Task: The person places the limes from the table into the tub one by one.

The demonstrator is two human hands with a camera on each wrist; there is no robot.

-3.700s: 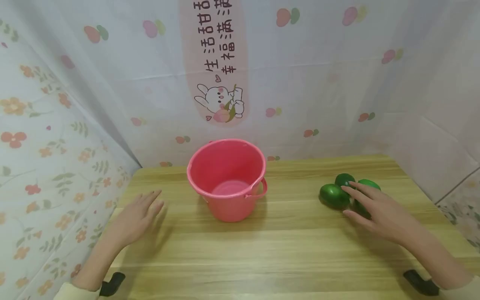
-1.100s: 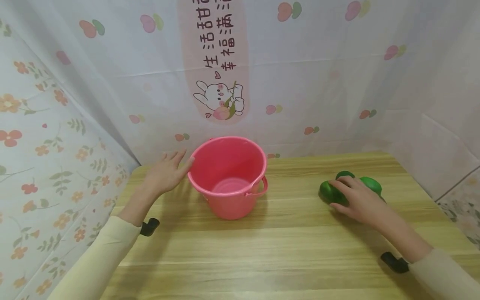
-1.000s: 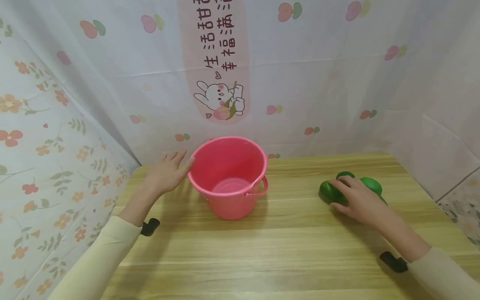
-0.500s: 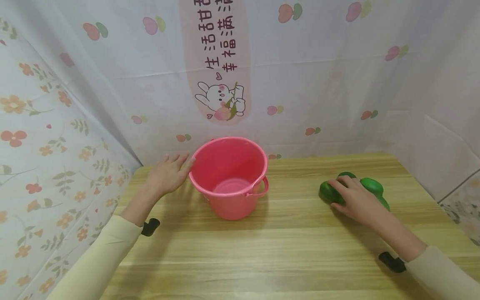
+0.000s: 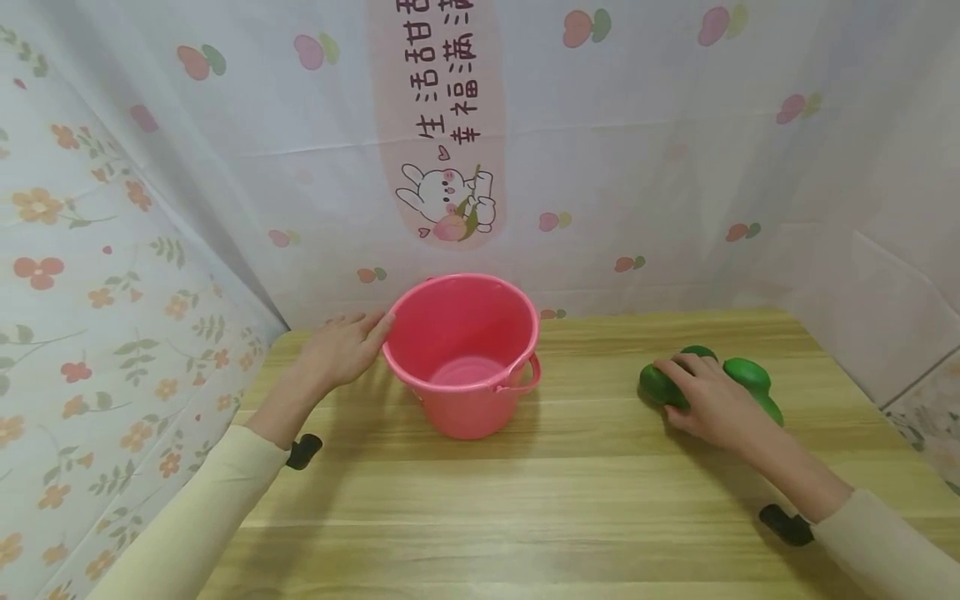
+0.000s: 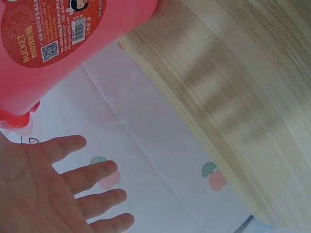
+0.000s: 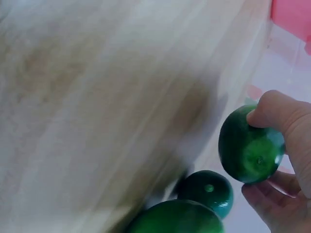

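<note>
A pink bucket (image 5: 468,417) stands upright at the back middle of the table. My left hand (image 5: 341,350) is at its left rim, thumb along the rim; the left wrist view shows its fingers (image 6: 97,174) straight and spread. At the right, my right hand (image 5: 720,408) pinches a glossy dark green oval fruit (image 7: 252,145) between thumb and fingertips. Beside it, a smaller dark green fruit (image 7: 209,191) and a larger green one (image 7: 177,221) show in the right wrist view. In the head view, a brighter green fruit (image 5: 748,373) lies behind the right hand.
The wood-grain table (image 5: 480,533) runs back to a printed cloth curtain (image 5: 600,192) behind it. A floral cloth (image 5: 112,333) hangs at the left. The bucket's handle (image 5: 532,377) hangs down on its right side.
Since the oldest frame, my left hand has moved from the table's left side to the bucket's rim, and my right hand has closed on a green fruit. The last second shows only slight shifts.
</note>
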